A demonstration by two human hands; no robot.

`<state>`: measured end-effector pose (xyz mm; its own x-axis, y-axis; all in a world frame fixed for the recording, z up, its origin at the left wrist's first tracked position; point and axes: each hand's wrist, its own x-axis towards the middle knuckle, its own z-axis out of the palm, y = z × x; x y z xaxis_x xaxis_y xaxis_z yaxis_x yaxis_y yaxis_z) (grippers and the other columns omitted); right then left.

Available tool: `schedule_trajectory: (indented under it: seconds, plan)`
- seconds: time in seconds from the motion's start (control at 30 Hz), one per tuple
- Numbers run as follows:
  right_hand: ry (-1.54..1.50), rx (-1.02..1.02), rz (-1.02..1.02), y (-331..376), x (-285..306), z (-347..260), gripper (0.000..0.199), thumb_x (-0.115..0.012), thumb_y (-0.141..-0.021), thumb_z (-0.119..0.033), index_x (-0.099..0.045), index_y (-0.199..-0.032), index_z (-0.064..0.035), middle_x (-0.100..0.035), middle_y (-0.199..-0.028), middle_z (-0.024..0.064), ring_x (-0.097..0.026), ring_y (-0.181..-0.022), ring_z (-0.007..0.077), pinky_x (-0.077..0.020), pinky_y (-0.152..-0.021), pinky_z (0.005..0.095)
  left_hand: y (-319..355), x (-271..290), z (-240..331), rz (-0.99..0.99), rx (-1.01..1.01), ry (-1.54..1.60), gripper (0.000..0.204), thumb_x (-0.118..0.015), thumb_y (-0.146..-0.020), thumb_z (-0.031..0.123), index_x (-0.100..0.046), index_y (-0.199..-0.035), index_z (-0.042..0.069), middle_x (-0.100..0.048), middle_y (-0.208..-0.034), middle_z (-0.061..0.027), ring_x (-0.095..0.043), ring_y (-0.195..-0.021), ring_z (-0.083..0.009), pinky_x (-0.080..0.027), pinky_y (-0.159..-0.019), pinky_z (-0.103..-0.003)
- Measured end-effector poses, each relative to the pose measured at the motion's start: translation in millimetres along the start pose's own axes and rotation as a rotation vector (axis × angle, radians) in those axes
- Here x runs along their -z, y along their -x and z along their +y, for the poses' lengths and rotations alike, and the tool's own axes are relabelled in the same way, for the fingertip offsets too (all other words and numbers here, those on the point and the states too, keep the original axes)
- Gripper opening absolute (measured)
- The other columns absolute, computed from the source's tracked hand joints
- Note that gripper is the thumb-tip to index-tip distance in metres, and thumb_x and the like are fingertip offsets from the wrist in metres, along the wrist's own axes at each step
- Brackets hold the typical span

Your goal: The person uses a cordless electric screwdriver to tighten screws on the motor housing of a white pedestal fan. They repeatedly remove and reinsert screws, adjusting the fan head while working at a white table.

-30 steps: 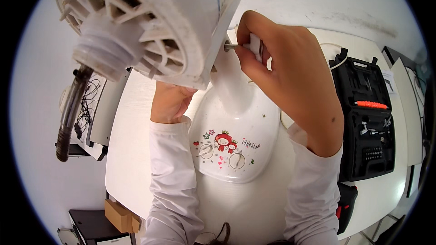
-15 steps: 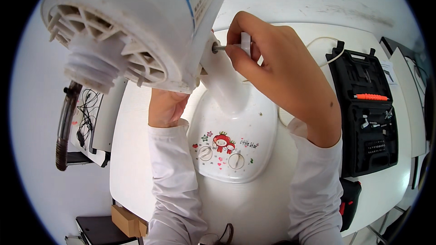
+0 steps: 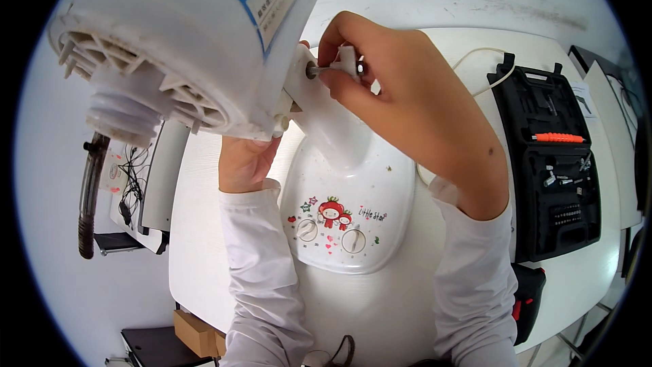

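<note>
A white desk fan without its blades fills the upper left: its motor housing tilts above the white base, which carries two dials and red cartoon figures. My right hand is closed in a pinch on a white plastic knob with a metal bolt. The bolt's tip sits at a round hole in the side of the fan's neck. My left hand reaches up under and behind the housing and holds it. Most of its fingers are hidden; a fingertip shows past the neck.
On the right of the white table lies an open black tool case with bits, sockets and an orange handle. A black-and-red tool lies below it. A pale cord runs behind. Cardboard boxes stand lower left.
The fan head has tilted slightly left, and my right hand has moved left and a little up with it. The knob has turned; a metal end on it now shows.
</note>
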<state>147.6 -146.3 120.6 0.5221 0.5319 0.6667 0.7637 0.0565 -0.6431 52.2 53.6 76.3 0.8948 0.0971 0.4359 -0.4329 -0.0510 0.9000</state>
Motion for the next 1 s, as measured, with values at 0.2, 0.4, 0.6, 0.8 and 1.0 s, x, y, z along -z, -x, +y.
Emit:
schedule_trajectory:
  seconds: [0.2,0.4,0.6,0.8,1.0]
  plan:
    - [0.013,-0.009,-0.004,-1,-7,0,0.013,-0.054,-0.081,-0.007,-0.049,-0.09,0.0009,-0.051,-0.058,0.0152,-0.048,-0.049,0.0245,-0.0366,-0.05,0.0334,0,2,-1,-0.033,-0.004,0.007,0.084,-0.069,-0.073,0.051,-0.033,-0.138,0.013,-0.031,-0.143,-0.0029,-0.025,-0.134,-0.0233,-0.02,-0.109,-0.046]
    - [0.079,0.02,0.009,-2,-5,-5,0.015,-0.054,-0.078,-0.007,-0.047,-0.077,0.0058,-0.057,-0.062,0.0214,-0.056,-0.058,0.0379,-0.045,-0.052,0.0418,-6,-9,-3,0.045,-0.097,0.225,0.082,-0.08,-0.066,0.031,-0.037,-0.132,0.007,-0.045,-0.128,-0.0057,-0.043,-0.118,-0.0213,-0.034,-0.101,-0.038]
    - [0.087,-0.028,-0.003,-1,-9,-1,0.012,-0.053,-0.082,-0.006,-0.05,-0.09,0.0028,-0.057,-0.064,0.0178,-0.055,-0.055,0.03,-0.0414,-0.053,0.0353,-7,-10,-5,0.084,-0.125,0.266,0.078,-0.082,-0.066,0.021,-0.039,-0.129,0.005,-0.05,-0.123,-0.0065,-0.049,-0.113,-0.021,-0.038,-0.1,-0.035]
    - [0.154,0.017,-0.006,-3,-11,-1,0.011,-0.053,-0.081,-0.005,-0.05,-0.088,0.0033,-0.058,-0.065,0.0187,-0.057,-0.06,0.035,-0.043,-0.056,0.0391,-5,-13,3,0.022,-0.099,-0.031,0.09,-0.067,-0.074,0.049,-0.022,-0.14,0.006,-0.023,-0.144,-0.0102,-0.025,-0.132,-0.025,-0.022,-0.108,-0.043]
    - [0.257,0.111,0.073,-5,-16,0,0.009,-0.053,-0.081,-0.003,-0.049,-0.086,0.0026,-0.058,-0.066,0.0186,-0.057,-0.062,0.0369,-0.0431,-0.057,0.0416,-6,-19,8,0.037,-0.063,-0.094,0.097,-0.067,-0.074,0.054,-0.019,-0.141,0.003,-0.02,-0.148,-0.0122,-0.022,-0.135,-0.0266,-0.02,-0.11,-0.044]
